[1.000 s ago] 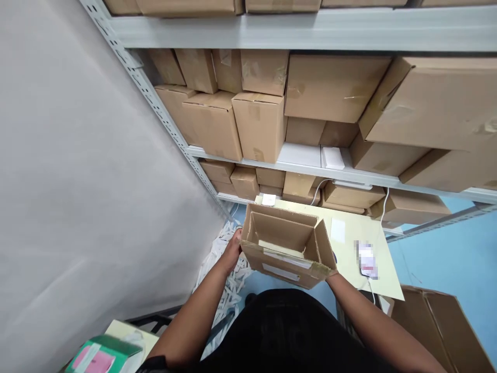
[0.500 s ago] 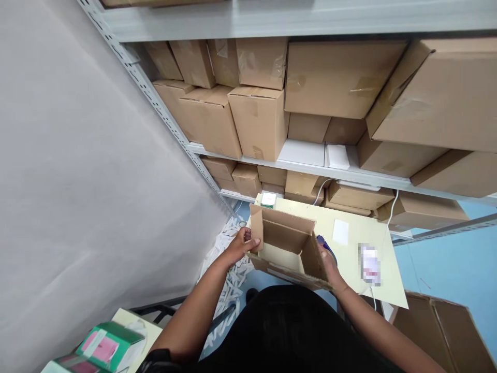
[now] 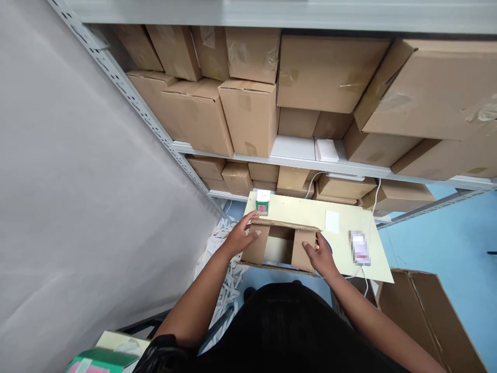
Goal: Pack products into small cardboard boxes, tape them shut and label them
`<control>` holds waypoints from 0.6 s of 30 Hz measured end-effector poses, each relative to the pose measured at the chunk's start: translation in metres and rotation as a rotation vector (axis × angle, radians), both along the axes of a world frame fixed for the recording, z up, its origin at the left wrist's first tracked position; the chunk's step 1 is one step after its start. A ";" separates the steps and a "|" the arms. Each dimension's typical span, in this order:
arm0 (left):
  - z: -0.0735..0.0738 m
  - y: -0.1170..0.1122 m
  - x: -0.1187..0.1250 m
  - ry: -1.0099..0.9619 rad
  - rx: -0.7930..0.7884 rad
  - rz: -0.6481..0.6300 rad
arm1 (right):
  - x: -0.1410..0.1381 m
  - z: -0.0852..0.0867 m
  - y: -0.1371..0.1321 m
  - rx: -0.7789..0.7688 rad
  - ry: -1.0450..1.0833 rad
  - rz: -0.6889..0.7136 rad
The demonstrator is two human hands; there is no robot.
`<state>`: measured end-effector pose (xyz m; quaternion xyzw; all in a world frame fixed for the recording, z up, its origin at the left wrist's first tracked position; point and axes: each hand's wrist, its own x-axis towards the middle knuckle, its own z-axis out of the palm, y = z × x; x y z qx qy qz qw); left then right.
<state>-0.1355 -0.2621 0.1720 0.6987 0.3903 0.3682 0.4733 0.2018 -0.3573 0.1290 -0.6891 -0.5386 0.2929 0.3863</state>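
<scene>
A cardboard box [image 3: 254,244] stands with its top facing me at the front of the cream tabletop, both short flaps folded inward over its opening. My left hand [image 3: 239,239] lies at the left flap, fingers stretched and thumb apart. On the opposite side, my right hand [image 3: 321,255] grips the box, thumb pressing the right flap [image 3: 302,252] and fingers around the outer side. Behind that hand a blue curved object [image 3: 329,245] is mostly hidden. A small green and white box [image 3: 262,203] is just beyond my left fingertips.
Shelves [image 3: 295,165] full of brown cartons rise behind the table [image 3: 349,210]. A white card [image 3: 332,221] and a blurred-out item [image 3: 360,248] with a cable lie to the right. Paper strips [image 3: 217,243] cover the floor at left; a large open carton [image 3: 423,311] stands lower right.
The box's side flaps have been folded inward. My left hand has loosened from the left flap's edge, and my right thumb has come onto the right flap. The view has shifted slightly.
</scene>
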 end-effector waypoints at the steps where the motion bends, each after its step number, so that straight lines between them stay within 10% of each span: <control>1: 0.002 -0.001 -0.002 0.008 0.031 -0.031 | 0.000 0.002 0.000 0.003 -0.003 -0.003; 8: 0.002 -0.027 -0.028 0.183 0.119 -0.185 | 0.004 -0.007 -0.003 0.045 0.051 -0.036; 18: 0.051 -0.038 -0.035 0.626 -0.032 -0.479 | 0.011 -0.005 -0.007 0.044 -0.041 0.003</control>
